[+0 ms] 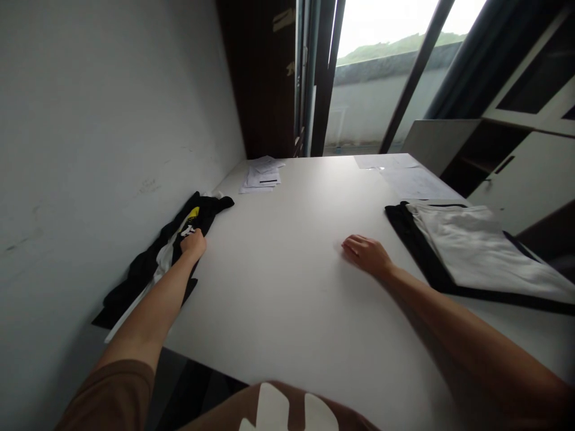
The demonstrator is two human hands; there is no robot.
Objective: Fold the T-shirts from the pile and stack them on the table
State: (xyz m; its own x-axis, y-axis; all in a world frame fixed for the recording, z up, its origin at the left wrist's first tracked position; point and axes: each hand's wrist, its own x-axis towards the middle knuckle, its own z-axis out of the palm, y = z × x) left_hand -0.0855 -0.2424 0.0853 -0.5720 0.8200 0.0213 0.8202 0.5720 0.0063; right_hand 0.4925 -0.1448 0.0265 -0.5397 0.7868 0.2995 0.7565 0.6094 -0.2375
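Head view: I see the left hand (194, 244) clenched on the black clothes (146, 260), which lie under it and extend beyond and nearer than the grip, beside the wall (112, 137) to its left. The right hand (366, 254), well apart from the left, is palm-down at the table (287, 269), its fingers loosely extended and close together; I cannot tell whether it touches. Folded clothes (480, 245) lie to its right; papers (260, 175) lie beyond the left grip.

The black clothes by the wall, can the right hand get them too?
Probably yes, with a stretch: flat white tabletop lies between the right hand and the black clothes, though the left hand covers part of them.
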